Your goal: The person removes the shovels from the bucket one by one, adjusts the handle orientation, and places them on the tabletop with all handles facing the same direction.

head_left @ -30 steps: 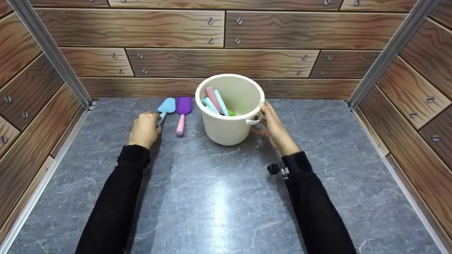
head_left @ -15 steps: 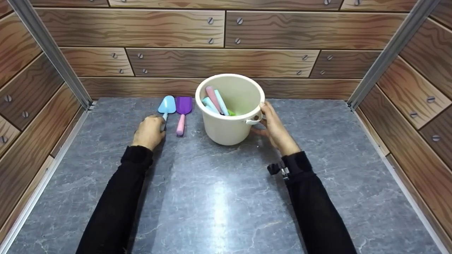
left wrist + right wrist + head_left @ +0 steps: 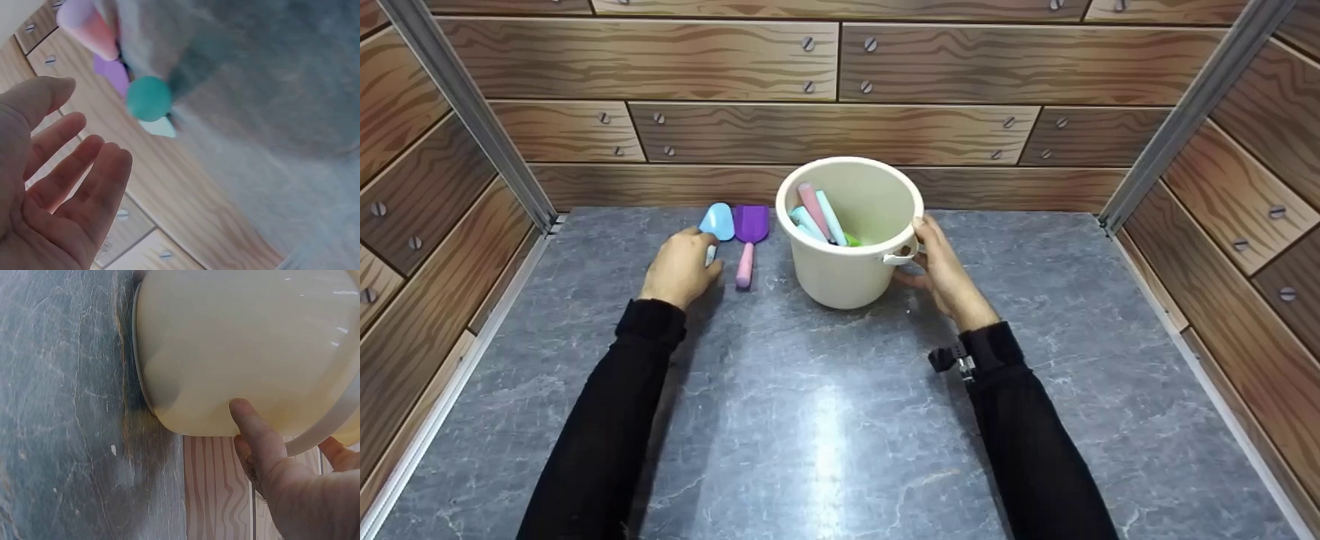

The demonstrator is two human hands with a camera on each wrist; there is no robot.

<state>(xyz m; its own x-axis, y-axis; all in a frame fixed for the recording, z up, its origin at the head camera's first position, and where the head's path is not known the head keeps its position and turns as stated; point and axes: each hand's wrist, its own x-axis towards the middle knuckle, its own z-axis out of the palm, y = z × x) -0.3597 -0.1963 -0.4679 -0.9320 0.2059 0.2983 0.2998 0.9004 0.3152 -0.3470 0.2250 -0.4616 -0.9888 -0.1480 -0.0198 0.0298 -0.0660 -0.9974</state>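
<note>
A cream plastic bucket (image 3: 847, 277) stands at the back middle of the grey marble-look tabletop (image 3: 825, 420). Inside it lie several toy tools with pink and light-blue handles (image 3: 819, 212). My right hand (image 3: 945, 270) holds the bucket's right side, thumb by the rim; the right wrist view shows the bucket wall (image 3: 242, 349) with fingers of that hand (image 3: 281, 478) against it. A blue toy shovel (image 3: 718, 220) and a purple shovel with a pink handle (image 3: 751, 223) lie left of the bucket. My left hand (image 3: 682, 266) hovers over the blue shovel's handle (image 3: 149, 98), its fingers (image 3: 84, 180) relaxed and holding nothing.
Wood-pattern panels with screws (image 3: 810, 135) wall the table at the back and on both sides. Metal corner posts (image 3: 472, 120) stand at the back left and back right. Black sleeves cover both forearms.
My left hand has slid right and forward over the blue shovel's handle. The right hand and the bucket have stayed still.
</note>
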